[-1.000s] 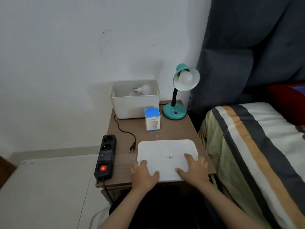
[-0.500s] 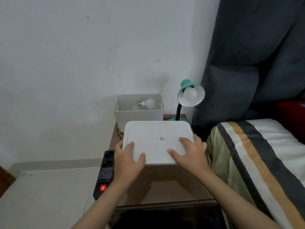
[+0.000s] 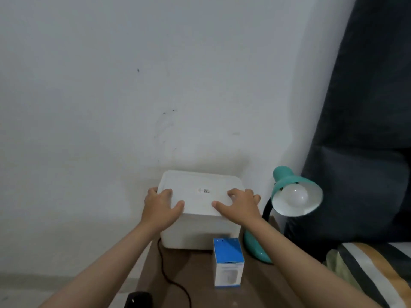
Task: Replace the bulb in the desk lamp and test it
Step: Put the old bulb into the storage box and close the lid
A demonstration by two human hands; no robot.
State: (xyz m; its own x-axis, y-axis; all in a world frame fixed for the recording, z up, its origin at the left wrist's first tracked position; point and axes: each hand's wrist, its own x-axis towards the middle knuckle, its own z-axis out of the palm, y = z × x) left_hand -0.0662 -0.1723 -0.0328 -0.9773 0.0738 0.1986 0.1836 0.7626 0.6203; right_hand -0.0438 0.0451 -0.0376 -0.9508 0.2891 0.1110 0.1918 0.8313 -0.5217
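Note:
A teal desk lamp (image 3: 287, 181) stands at the right of the brown bedside table (image 3: 195, 276), with a white bulb (image 3: 294, 195) in its shade. The white lid (image 3: 200, 191) lies on top of the white bin (image 3: 200, 232) against the wall. My left hand (image 3: 161, 206) holds the lid's left front corner, fingers over the edge. My right hand (image 3: 239, 202) holds its right front corner the same way. The spare bulb inside the bin is hidden by the lid. A blue and white bulb box (image 3: 228, 262) stands in front of the bin.
A black cable (image 3: 171, 278) runs across the table toward a black power strip (image 3: 138, 300) at the bottom edge. A striped bed (image 3: 373, 272) lies at the right below dark fabric (image 3: 367, 130). The white wall stands right behind the bin.
Both hands lifted the white lid off the table's front, carried it forward and set it down on the bin, covering the spare bulb. The camera has tilted up.

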